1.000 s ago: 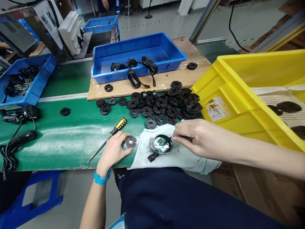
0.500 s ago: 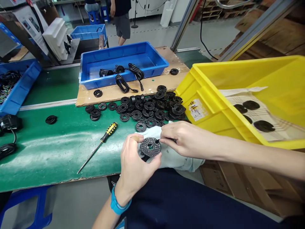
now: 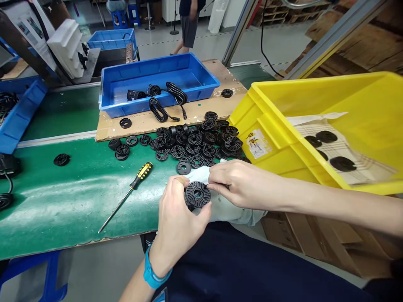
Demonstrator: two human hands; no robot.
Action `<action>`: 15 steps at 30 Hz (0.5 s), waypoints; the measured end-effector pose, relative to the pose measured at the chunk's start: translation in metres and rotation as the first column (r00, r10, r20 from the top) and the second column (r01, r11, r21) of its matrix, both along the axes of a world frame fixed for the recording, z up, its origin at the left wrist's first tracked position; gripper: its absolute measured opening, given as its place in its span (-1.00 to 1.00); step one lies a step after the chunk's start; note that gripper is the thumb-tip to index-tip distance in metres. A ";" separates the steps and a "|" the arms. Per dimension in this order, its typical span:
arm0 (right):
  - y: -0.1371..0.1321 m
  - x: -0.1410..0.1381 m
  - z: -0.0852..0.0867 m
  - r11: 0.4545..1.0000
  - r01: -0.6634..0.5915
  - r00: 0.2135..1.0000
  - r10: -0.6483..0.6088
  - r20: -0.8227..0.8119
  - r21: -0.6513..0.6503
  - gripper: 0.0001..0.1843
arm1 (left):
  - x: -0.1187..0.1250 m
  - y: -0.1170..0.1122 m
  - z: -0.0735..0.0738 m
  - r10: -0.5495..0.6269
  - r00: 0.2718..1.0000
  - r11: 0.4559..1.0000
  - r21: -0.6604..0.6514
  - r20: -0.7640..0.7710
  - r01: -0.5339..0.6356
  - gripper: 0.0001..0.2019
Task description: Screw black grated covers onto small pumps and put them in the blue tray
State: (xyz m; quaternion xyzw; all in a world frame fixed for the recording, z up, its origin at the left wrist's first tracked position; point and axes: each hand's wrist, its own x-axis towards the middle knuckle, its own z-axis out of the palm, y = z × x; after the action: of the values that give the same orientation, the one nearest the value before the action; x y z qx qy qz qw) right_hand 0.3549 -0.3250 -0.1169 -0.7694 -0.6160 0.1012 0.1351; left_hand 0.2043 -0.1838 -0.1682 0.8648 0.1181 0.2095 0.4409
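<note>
My left hand [image 3: 180, 218] is closed around the rim of a round black part [image 3: 197, 194]. Curved grooves cover its face, and a hole sits in its middle. From the right, my right hand [image 3: 234, 184] pinches a thin black piece against the part's upper right edge; the fingers hide most of this piece, so its kind is unclear. Under both hands lies a pale blue cloth [image 3: 226, 209]. Just beyond them spreads a pile of similar black grooved discs [image 3: 193, 144]. A screwdriver [image 3: 138, 178] with a black and yellow handle rests on the green bench to the left.
A blue tray [image 3: 108, 94] with black cabled parts stands on cardboard [image 3: 103, 128] behind the pile. To the right is a large yellow bin [image 3: 277, 147] with several black discs inside. Another blue bin [image 3: 22, 126] stands at far left. A person [image 3: 189, 25] is in the background.
The camera view has shifted slightly. Both hands keep their hold on the round part, with the right fingertips still at its edge. The person in the background has moved to the right.
</note>
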 end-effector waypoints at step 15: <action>0.002 -0.003 0.003 0.999 0.008 0.999 -0.006 0.039 -0.048 -0.69 | -0.004 0.015 0.006 -0.230 0.965 0.968 0.078 -0.127 0.240 -0.39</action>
State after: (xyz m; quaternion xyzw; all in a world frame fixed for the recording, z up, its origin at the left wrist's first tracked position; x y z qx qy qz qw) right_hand 0.3523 -0.3226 -0.1138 -0.7763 -0.6133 0.1007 0.1051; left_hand 0.2006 -0.1686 -0.1626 0.9029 0.0303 0.1101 0.4145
